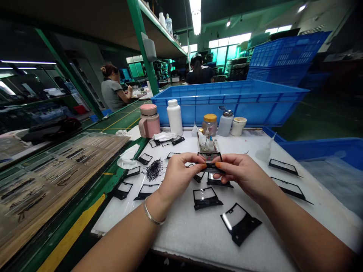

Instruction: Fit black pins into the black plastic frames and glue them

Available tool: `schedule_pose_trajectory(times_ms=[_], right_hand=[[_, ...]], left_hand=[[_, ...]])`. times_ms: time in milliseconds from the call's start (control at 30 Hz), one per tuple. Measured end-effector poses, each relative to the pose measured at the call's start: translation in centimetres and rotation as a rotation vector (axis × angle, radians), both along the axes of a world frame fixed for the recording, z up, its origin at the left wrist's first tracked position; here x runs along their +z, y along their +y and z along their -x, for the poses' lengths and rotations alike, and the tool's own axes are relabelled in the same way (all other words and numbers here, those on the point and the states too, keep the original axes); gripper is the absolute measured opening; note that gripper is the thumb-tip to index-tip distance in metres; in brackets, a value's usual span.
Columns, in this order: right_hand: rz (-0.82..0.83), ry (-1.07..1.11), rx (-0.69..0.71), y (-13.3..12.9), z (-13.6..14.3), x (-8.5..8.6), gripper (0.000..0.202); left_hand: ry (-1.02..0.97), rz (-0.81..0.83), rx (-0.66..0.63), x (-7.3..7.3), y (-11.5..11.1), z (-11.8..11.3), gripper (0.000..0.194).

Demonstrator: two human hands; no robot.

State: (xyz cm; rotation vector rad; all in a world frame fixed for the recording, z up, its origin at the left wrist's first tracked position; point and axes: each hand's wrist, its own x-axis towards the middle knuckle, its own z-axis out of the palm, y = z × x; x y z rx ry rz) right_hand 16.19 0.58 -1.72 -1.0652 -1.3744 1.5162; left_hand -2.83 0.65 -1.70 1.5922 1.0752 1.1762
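Note:
Between my two hands is a black frame with a clear window (210, 157), held up above the white work surface (181, 234). My left hand (181, 172) pinches its left end between thumb and fingers. The right end is gripped by my right hand (245, 172), thumb on the near edge. Several similar black frames lie around, one (207, 197) just below my hands and another (241, 223) nearer the front. A pile of thin black strips (153, 169) rests to the left of my left hand.
Behind the hands stand a pink mug (149, 122), a white bottle (174, 117), small jars and a dispenser (225, 122). A large blue crate (227, 107) is beyond them. Divided trays (68, 166) lie at the left. Two people sit farther back.

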Motion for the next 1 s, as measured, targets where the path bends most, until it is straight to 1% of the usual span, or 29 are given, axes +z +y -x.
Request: schedule_pose_trajectory(times_ms=[267,533,633,800,900,1000], right_hand=[[-0.034,-0.034,-0.009,0.0,0.2,-0.1,0.028],[-0.076,-0.080,-0.026,-0.4,0.6,0.3,0.024],[-0.071,-0.089,-0.026,-0.6,0.9,0.4,0.026],[-0.066,-0.083,-0.034,-0.7,1.2,0.1,0.029],[-0.078,-0.092,-0.042,-0.7,1.2,-0.1,0.029],[-0.084,-0.098,-0.046,-0.7,1.1,-0.1,0.028]], left_hand=[[0.075,-0.006,-0.005,0.3,0.1,0.1,0.007],[0.027,0.024,-0.008,0.0,0.3,0.2,0.009],[0.020,0.001,-0.020,0.1,0.2,0.2,0.007],[0.074,-0.051,-0.019,0.4,0.0,-0.1,0.003],[0.086,-0.088,-0.022,0.2,-0.2,-0.2,0.004],[0.043,-0.083,-0.023,0.0,-0.3,-0.3,0.003]])
